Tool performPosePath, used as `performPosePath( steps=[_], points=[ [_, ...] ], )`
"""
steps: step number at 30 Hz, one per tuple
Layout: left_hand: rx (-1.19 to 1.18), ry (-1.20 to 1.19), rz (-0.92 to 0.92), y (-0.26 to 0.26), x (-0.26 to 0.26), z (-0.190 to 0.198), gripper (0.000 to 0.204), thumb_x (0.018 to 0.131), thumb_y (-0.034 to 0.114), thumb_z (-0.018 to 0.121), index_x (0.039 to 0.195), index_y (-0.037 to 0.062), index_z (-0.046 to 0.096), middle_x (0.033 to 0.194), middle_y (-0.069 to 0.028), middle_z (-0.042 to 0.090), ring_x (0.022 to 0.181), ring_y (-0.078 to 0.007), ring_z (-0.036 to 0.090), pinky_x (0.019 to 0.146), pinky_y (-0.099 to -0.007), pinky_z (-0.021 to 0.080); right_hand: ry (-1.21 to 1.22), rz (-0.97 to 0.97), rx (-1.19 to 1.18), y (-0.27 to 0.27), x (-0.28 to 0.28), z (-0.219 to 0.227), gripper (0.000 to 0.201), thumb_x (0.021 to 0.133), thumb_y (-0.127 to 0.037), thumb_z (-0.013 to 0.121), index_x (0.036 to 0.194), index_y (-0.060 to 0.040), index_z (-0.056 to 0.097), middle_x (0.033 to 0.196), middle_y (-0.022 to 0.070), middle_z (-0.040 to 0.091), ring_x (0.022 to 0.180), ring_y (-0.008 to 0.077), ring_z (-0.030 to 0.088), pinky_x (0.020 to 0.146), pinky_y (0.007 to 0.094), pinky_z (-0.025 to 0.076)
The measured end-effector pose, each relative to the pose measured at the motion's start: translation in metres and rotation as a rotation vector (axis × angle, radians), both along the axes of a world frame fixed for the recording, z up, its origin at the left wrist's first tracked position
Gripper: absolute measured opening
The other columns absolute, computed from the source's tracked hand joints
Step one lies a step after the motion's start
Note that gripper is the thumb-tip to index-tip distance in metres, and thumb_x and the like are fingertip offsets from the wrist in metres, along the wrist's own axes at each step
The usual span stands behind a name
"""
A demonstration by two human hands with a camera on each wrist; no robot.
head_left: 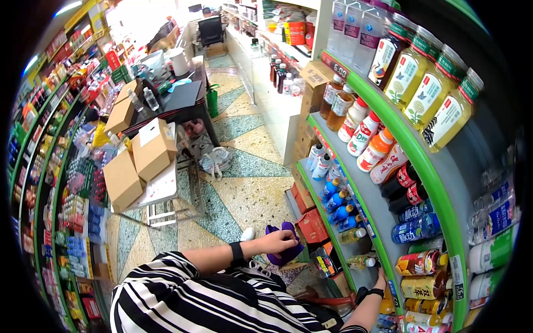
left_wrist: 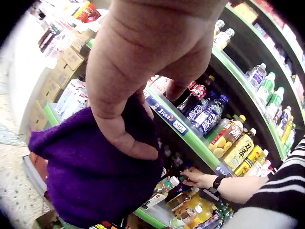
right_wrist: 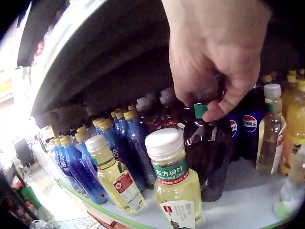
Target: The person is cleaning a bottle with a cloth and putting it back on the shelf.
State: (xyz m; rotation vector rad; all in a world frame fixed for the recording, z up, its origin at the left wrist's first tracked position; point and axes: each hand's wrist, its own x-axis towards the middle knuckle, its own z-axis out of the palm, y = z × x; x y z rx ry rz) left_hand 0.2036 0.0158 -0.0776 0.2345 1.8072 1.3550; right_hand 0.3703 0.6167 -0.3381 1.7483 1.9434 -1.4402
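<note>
Dark bottle (right_wrist: 207, 152) with the green-banded cap stands on the lower shelf (right_wrist: 238, 200) of the drinks rack, among blue bottles (right_wrist: 119, 143) on one side and cola bottles (right_wrist: 248, 133) behind, with two pale tea bottles (right_wrist: 174, 191) at the shelf's front edge; your right hand (right_wrist: 214, 62) is reached in over it, thumb and fingertips curled onto its cap and neck, so the hand reads as pinching the bottle at the top rather than wrapped round its body; from the head view the same right hand (head_left: 380, 276) sits low in the rack near the yellow and orange drinks, and little more can be told from there; your left hand (head_left: 277, 241) is held out in front of you, fingers clamped on a purple cloth (left_wrist: 90, 176) that hangs bunched below the palm, well apart from the shelf; by my judgement the step in hand is getting hold of that dark bottle, with the cloth kept ready; the next move calls for a firmer hold lower on the neck or shoulder, then a straight lift that clears the tea bottles in front without tipping them; watch the close neighbours, since the row is packed tight.
</note>
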Motion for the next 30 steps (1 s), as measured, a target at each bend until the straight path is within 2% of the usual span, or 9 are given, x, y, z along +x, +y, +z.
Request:
performPosePath(
  steps=[2, 3, 6, 10, 12, 19, 22, 24, 30],
  points=[
    [-0.027, -0.043, -0.014, -0.006, 0.004, 0.012, 0.033, 0.095, 0.034, 0.052, 0.112, 0.0052, 0.056, 0.101, -0.0086, 0.057, 0.091, -0.0192, 0.059, 0.066, -0.0351, 0.060, -0.022, 0.100, 0.048, 0.005, 0.004, 0.000, 0.052, 0.093, -0.040, 0.049, 0.129, -0.0030, 0.050, 0.135, 0.0159, 0.051, 0.122, 0.0315, 0.049, 0.101, 0.0465, 0.038],
    [-0.034, -0.051, -0.011, -0.009, 0.006, 0.013, 0.034, 0.095, 0.035, 0.052, 0.112, 0.0055, 0.055, 0.102, -0.0089, 0.057, 0.092, -0.0194, 0.059, 0.066, -0.0352, 0.059, -0.234, 0.533, 0.589, -0.012, 0.018, 0.006, 0.055, 0.092, -0.039, 0.052, 0.132, -0.0026, 0.047, 0.135, 0.0168, 0.051, 0.127, 0.0304, 0.046, 0.100, 0.0477, 0.040],
    [0.007, -0.065, -0.009, -0.009, 0.007, 0.022, 0.035, 0.095, 0.036, 0.052, 0.112, 0.0063, 0.055, 0.104, -0.0096, 0.056, 0.095, -0.0202, 0.058, 0.066, -0.0357, 0.059, -0.389, 0.740, 1.209, -0.058, 0.026, 0.041, 0.046, 0.090, -0.035, 0.056, 0.119, 0.0004, 0.058, 0.114, 0.0182, 0.065, 0.111, 0.0329, 0.058, 0.090, 0.0482, 0.045],
    [0.048, -0.066, -0.064, -0.009, 0.004, 0.015, 0.038, 0.092, 0.038, 0.055, 0.112, 0.0061, 0.054, 0.106, -0.0100, 0.056, 0.097, -0.0248, 0.059, 0.062, -0.0390, 0.061, -0.048, 0.121, 0.712, -0.148, 0.039, 0.152, 0.051, 0.084, -0.036, 0.065, 0.118, 0.0003, 0.058, 0.122, 0.0296, 0.055, 0.108, 0.0430, 0.055, 0.087, 0.0486, 0.044],
    [0.053, -0.053, -0.116, -0.005, 0.004, 0.014, 0.038, 0.092, 0.038, 0.055, 0.112, 0.0058, 0.055, 0.106, -0.0103, 0.056, 0.096, -0.0252, 0.060, 0.063, -0.0397, 0.061, 0.056, 0.009, 1.044, -0.196, 0.052, 0.167, 0.051, 0.083, -0.035, 0.067, 0.115, 0.0017, 0.052, 0.111, 0.0295, 0.055, 0.097, 0.0461, 0.055, 0.079, 0.0501, 0.046],
    [0.150, -0.034, -0.245, -0.001, -0.026, 0.014, 0.036, 0.091, 0.037, 0.057, 0.111, 0.0076, 0.056, 0.108, -0.0099, 0.056, 0.091, -0.0205, 0.061, 0.060, -0.0341, 0.060, 0.126, 0.140, 1.125, -0.284, 0.083, 0.183, 0.054, 0.082, -0.033, 0.069, 0.112, 0.0103, 0.055, 0.109, 0.0302, 0.057, 0.100, 0.0437, 0.054, 0.090, 0.0471, 0.043],
    [0.190, -0.008, -0.315, -0.013, -0.040, 0.012, 0.036, 0.090, 0.038, 0.056, 0.109, 0.0074, 0.056, 0.105, -0.0088, 0.056, 0.089, -0.0199, 0.061, 0.061, -0.0322, 0.059, -0.019, 0.086, 0.993, -0.357, 0.068, 0.232, 0.043, 0.083, -0.028, 0.068, 0.106, 0.0056, 0.053, 0.095, 0.0255, 0.058, 0.088, 0.0427, 0.057, 0.075, 0.0473, 0.046],
    [0.221, 0.015, -0.310, -0.023, -0.043, 0.004, 0.039, 0.089, 0.039, 0.058, 0.109, 0.0056, 0.055, 0.104, -0.0090, 0.056, 0.089, -0.0199, 0.061, 0.059, -0.0310, 0.059, 0.074, 0.166, 1.113, -0.357, 0.082, 0.205, 0.039, 0.083, -0.027, 0.068, 0.100, 0.0047, 0.054, 0.092, 0.0246, 0.058, 0.083, 0.0432, 0.057, 0.072, 0.0467, 0.046],
    [0.214, 0.442, -0.336, -0.058, -0.059, -0.029, 0.054, 0.079, 0.044, 0.067, 0.113, 0.0035, 0.056, 0.101, -0.0232, 0.058, 0.097, -0.0361, 0.055, 0.090, -0.0395, 0.043, 0.199, 0.283, 1.049, -0.473, 0.009, 0.300, 0.034, 0.081, -0.027, 0.068, 0.090, 0.0025, 0.055, 0.080, 0.0229, 0.059, 0.076, 0.0422, 0.058, 0.069, 0.0459, 0.046]
  ],
)
